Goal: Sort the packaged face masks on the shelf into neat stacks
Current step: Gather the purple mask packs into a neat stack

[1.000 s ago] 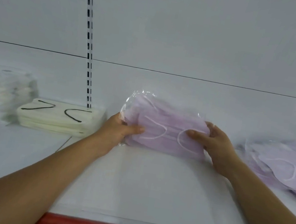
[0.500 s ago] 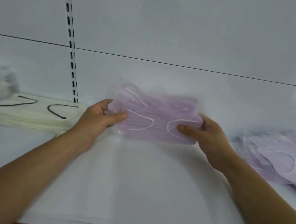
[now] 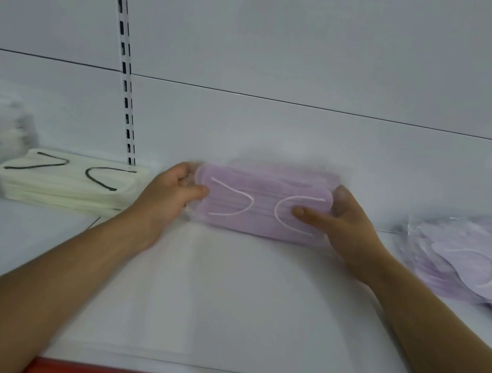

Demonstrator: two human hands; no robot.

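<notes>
The left hand and right hand are gripping a clear-wrapped pack of purple face masks by its 9 and 3 o'clock ends, thumbs lying on top and fingers curling behind. The pack is sitting at 12 o'clock on the white shelf, near the back wall. A cream mask stack is lying at 9 o'clock, and a loose pile of purple packs is lying at 3 o'clock.
</notes>
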